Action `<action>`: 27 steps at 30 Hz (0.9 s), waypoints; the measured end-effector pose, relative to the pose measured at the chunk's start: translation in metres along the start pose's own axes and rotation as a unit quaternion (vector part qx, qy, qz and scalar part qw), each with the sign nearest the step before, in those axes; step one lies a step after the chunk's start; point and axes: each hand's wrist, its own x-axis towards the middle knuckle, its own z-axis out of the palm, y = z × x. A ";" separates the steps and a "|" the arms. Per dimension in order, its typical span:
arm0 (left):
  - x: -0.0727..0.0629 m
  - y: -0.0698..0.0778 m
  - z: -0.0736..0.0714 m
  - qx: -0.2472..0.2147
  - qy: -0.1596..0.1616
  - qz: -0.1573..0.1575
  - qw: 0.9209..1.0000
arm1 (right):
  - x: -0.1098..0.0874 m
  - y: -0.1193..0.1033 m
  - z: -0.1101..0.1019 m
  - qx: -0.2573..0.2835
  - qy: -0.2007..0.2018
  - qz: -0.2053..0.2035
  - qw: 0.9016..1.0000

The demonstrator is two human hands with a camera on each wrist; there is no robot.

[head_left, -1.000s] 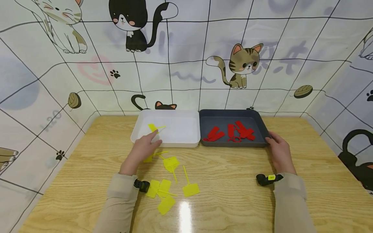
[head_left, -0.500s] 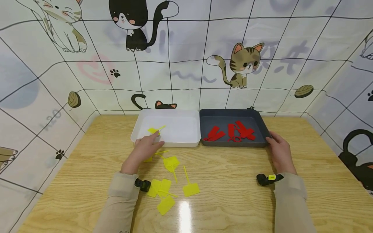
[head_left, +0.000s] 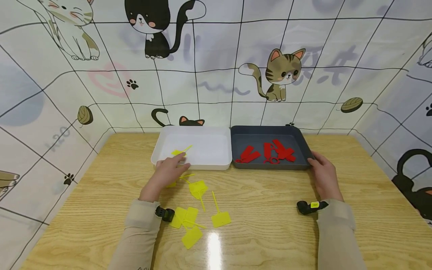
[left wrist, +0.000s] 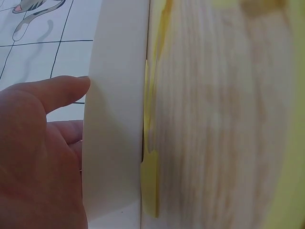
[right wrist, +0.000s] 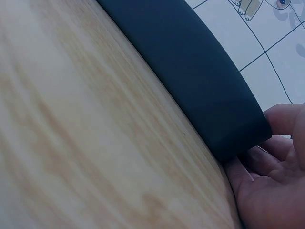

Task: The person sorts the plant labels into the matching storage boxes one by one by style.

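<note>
In the head view my left hand [head_left: 168,170] reaches over the front wall of a white tray [head_left: 209,150]. Its fingertips are at a yellow tag with a thin stem [head_left: 178,152] lying inside, partly covered by the fingers. The left wrist view shows the thumb extended by the tray's rim, with the other fingers mostly behind the wall. My right hand [head_left: 324,176] grips the front right corner of a dark grey tray [head_left: 243,135], thumb at the rim and fingers at the outside and underneath. Several red tags with ring ends [head_left: 267,152] lie in that tray.
On the wooden table [head_left: 270,225] several more yellow stemmed tags lie loose: an overlapping pair [head_left: 198,188], a single one [head_left: 221,219] and a cluster [head_left: 183,217] near the left wrist. The trays stand side by side against a cat-patterned cloth [head_left: 216,75].
My left hand has shifted slightly to the right, and the yellow tag under its fingers has turned and now looks flatter. My right hand stays at the dark tray's corner.
</note>
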 end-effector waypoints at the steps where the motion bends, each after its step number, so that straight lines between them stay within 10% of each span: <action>1: 0.000 0.000 0.000 -0.002 0.000 0.000 1.000 | 0.000 0.000 0.000 -0.003 0.001 0.002 1.000; 27: 0.000 -0.003 0.002 0.012 0.009 0.013 1.000 | -0.003 -0.002 0.002 -0.003 0.000 -0.016 1.000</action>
